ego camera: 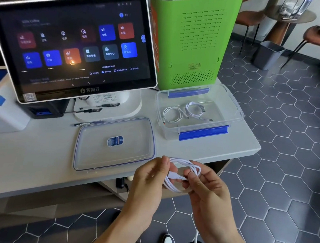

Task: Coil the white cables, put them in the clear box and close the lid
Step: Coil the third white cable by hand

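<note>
A white cable (178, 189) is looped into a small coil in front of the table edge. My left hand (150, 180) pinches the coil's left side, and my right hand (207, 184) holds its right side near the plug end. A loose tail of this cable hangs down below my right wrist. The clear box (234, 115) with blue clips stands open on the table's right part, and two coiled white cables (186, 112) lie inside it. Its clear lid (87, 159) lies flat on the table, left of the box, just beyond my hands.
A touchscreen terminal (73, 45) stands at the back left, a green machine (192, 37) behind the box. A pen (87, 124) lies behind the lid, a white device (3, 107) at far left. The table edge (248, 153) drops to tiled floor on the right.
</note>
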